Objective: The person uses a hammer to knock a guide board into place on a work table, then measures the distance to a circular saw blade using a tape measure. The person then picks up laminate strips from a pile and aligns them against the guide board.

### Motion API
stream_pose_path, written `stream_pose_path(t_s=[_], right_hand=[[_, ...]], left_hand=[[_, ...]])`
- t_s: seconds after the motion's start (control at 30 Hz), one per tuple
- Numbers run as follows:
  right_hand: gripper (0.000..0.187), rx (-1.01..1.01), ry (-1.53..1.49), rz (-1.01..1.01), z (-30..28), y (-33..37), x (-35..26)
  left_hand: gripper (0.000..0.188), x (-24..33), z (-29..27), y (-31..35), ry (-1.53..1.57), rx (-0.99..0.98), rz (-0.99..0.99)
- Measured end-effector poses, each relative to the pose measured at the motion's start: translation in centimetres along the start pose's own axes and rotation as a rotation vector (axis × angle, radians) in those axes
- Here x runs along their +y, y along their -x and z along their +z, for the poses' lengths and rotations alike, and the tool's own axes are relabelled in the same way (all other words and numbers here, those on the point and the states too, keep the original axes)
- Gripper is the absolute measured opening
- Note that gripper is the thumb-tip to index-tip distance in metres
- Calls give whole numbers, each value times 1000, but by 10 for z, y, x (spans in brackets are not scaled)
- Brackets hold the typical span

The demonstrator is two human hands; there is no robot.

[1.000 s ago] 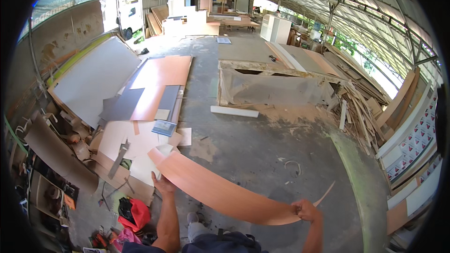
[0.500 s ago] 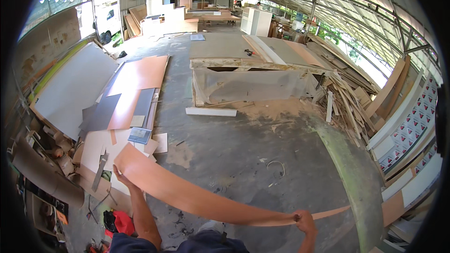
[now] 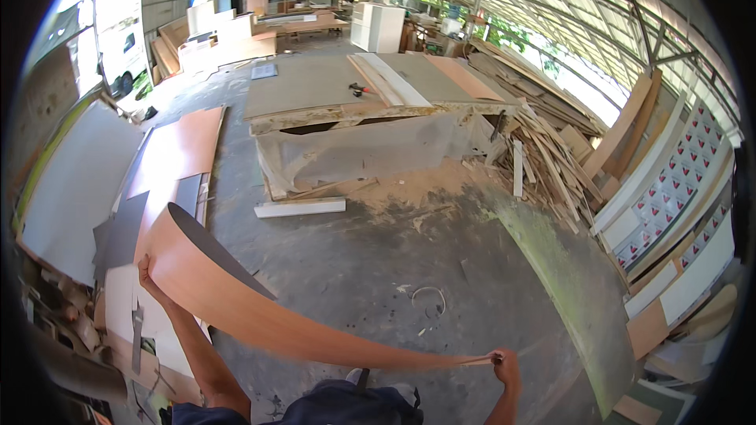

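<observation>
Since the earlier frames, the long, flexible orange-brown wood-grain strip (image 3: 260, 321) has curled over at its left end, baring a dark grey back, and the view has swung rightward; the bare left hand (image 3: 151, 278) grasps its edge beside that curl, while the bare right hand (image 3: 505, 365) is clenched around its right end. Lifting looks done, the strip bowed between both hands above the grey concrete floor (image 3: 346, 267); it is not yet laid down, and the low, grey-topped worktable (image 3: 307, 83) stands well apart

Strip (image 3: 260, 311) before workbench (image 3: 299, 83), tool (image 3: 359, 90) atop it, wood scraps (image 3: 555, 169) right, sheets (image 3: 179, 145) left.
</observation>
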State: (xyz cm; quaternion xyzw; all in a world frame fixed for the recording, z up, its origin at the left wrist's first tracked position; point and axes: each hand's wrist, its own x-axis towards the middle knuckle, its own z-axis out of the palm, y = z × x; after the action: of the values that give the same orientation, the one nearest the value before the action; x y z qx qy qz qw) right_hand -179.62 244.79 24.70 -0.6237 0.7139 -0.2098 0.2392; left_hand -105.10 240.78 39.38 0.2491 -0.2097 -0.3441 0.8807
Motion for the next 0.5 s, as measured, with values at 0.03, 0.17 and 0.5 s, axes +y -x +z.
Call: stream_pose_path(t_s=[0.03, 0.17, 0.5], right_hand=[[22, 10, -18, -11, 7, -11, 17], [19, 94, 39, -84, 24, -48, 79], [15, -86, 97, 305, 33, -187, 186]], left_hand=[[55, -14, 8, -13, -14, -15, -13], [42, -67, 37, -64, 76, -162, -37], [56, -257, 233, -130, 295, -738, 9]])
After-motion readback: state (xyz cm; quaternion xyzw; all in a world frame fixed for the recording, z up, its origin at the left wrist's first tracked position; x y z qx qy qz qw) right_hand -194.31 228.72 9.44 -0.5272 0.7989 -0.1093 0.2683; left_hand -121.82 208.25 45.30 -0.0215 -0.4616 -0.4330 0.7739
